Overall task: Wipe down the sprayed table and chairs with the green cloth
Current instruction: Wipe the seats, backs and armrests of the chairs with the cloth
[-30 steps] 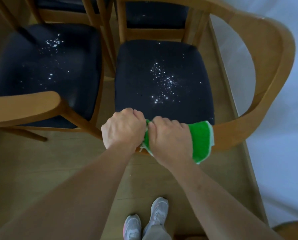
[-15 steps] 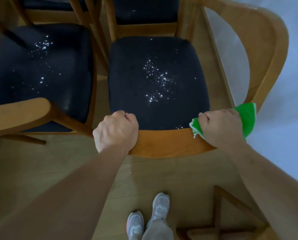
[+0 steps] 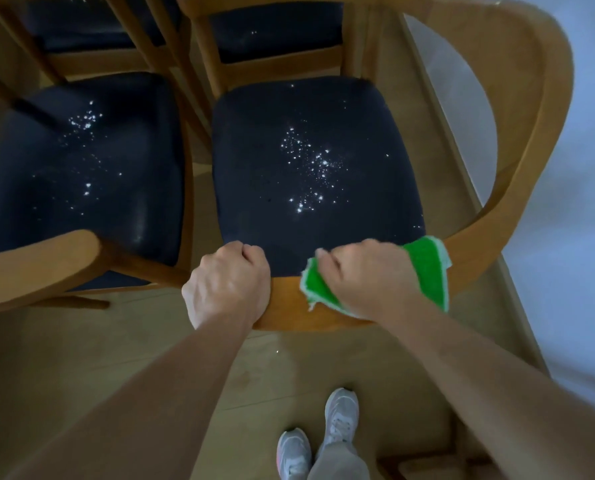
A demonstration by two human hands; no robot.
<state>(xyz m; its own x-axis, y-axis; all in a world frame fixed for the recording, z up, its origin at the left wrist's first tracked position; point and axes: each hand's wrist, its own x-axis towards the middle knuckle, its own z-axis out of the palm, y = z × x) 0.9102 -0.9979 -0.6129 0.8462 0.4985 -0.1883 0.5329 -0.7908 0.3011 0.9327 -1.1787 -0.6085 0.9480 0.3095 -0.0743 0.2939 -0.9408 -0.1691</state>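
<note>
Single head view, worn high, looking steeply down and forward over both forearms. Near: curved chair back [image 3: 289,306] at frame centre, seat [image 3: 309,161] beyond. Floor [image 3: 81,358] and shoes [image 3: 341,417] at bottom edge.

Bare forearms, grey sneakers [image 3: 318,441]

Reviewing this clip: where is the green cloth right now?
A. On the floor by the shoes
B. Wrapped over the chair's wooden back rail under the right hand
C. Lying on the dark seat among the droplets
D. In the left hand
B: the right hand grips the green cloth over the wooden back rail, while the left hand grips the bare rail beside it.
</note>
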